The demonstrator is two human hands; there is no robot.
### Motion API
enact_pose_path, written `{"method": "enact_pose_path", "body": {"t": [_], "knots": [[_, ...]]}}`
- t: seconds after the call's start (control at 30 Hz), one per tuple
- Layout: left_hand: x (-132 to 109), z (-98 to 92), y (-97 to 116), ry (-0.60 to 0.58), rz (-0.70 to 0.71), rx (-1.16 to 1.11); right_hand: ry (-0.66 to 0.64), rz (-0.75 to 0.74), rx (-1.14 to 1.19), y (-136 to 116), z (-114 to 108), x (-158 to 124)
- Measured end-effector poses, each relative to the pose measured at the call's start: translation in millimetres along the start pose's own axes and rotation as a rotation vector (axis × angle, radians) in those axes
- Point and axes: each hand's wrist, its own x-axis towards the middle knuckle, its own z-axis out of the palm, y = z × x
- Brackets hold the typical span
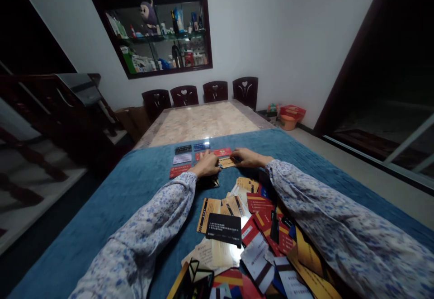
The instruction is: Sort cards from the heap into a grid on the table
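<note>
Left hand (207, 164), right hand (251, 158) at yellow card (227, 162); black card (223, 235), illegible lettering

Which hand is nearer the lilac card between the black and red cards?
Left. The left hand is just to the right of the lilac card; the right hand is farther right, at the yellow card.

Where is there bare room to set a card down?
Blue cloth lies bare left of the left sleeve and right of the right sleeve. The pale tabletop between cloth and chairs looks bare too. Crowded: the card pile between the sleeves and the card rows beside the left hand.
</note>
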Motion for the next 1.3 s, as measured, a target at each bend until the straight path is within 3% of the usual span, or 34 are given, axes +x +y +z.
{"method": "enact_pose_path", "body": {"t": [1.3], "knots": [[-7.4, 4.7, 8.1, 0.048, 0.001, -0.006, -0.051, 0.06, -0.123, -6.6, 4.6, 1.3]]}}
